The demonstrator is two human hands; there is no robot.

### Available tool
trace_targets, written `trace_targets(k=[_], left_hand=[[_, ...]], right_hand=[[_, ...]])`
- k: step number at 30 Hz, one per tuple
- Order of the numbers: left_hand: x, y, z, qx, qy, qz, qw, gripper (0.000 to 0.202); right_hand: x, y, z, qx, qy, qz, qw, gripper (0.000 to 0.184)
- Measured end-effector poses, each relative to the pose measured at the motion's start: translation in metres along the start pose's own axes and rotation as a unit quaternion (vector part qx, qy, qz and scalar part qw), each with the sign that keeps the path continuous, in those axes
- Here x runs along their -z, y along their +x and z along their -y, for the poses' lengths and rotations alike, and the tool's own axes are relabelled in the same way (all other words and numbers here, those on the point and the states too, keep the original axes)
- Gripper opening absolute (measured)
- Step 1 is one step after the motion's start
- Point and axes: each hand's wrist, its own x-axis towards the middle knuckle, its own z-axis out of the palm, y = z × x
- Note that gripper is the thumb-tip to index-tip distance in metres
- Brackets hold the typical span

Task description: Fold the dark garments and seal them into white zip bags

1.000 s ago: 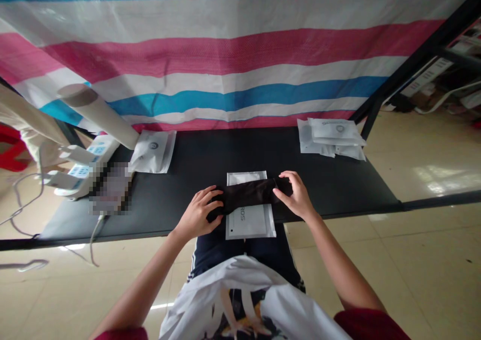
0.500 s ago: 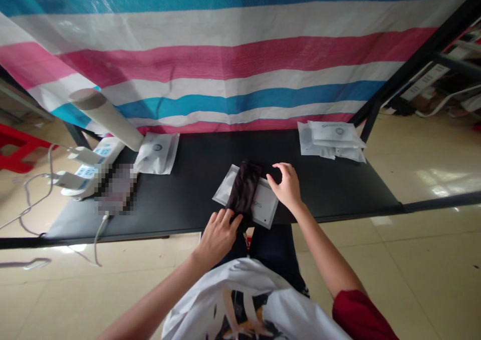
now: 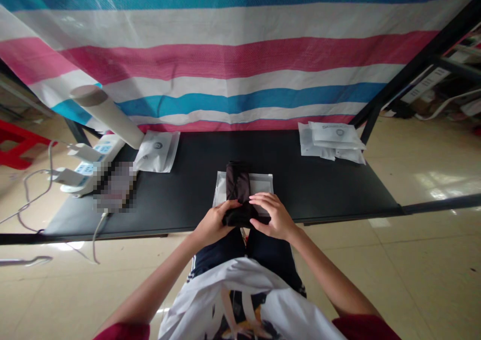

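A folded strip of dark brown cloth (image 3: 238,177) lies lengthwise across a flat whitish pouch (image 3: 262,182) at the table's near edge. Its near end is bunched up and hangs slightly at the edge. My left hand (image 3: 215,223) grips that near end from the left, thumb on top and the other fingers mostly hidden. From the right, my right hand (image 3: 276,217) closes on the same end, fingers curled over it and thumb lower down. The cloth and my right hand cover much of the pouch.
Several printed pouches (image 3: 336,135) are stacked at the back right. Another pouch (image 3: 156,152) lies left, beside a leaning white bottle (image 3: 112,117). A power strip (image 3: 93,164) with chargers and a blurred-out device (image 3: 116,187) on a cable are further left. Striped sheeting (image 3: 225,59) hangs behind.
My right hand has come down onto the cloth from the right. The pouch and cloth have turned straighter, and the cloth's near end is now bunched between both hands.
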Motion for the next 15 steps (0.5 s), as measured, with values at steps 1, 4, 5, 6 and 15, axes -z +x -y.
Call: trace_targets(k=[1,4,5,6,15], left_hand=[[-0.001,0.002,0.001,0.019,-0.026,-0.023,0.999,0.045],[-0.008,0.013,0.004,0.069,-0.075,-0.115,0.988,0.043],[-0.011,0.017,0.005,0.085,-0.079,-0.145,0.983,0.045],[-0.013,0.022,0.005,0.1,-0.078,-0.17,0.977,0.046],[-0.014,0.052,0.026,0.139,-0.071,-0.214,0.964,0.049]], right_hand=[[-0.002,-0.002,0.001,-0.005,0.001,-0.02,1.0,0.045],[-0.004,-0.003,0.005,-0.003,-0.008,-0.099,0.995,0.05],[-0.004,-0.002,0.007,0.007,-0.014,-0.116,0.993,0.052],[-0.004,0.0,0.009,0.02,-0.023,-0.12,0.992,0.053],[-0.032,0.025,0.01,0.032,-0.133,0.04,0.99,0.065]])
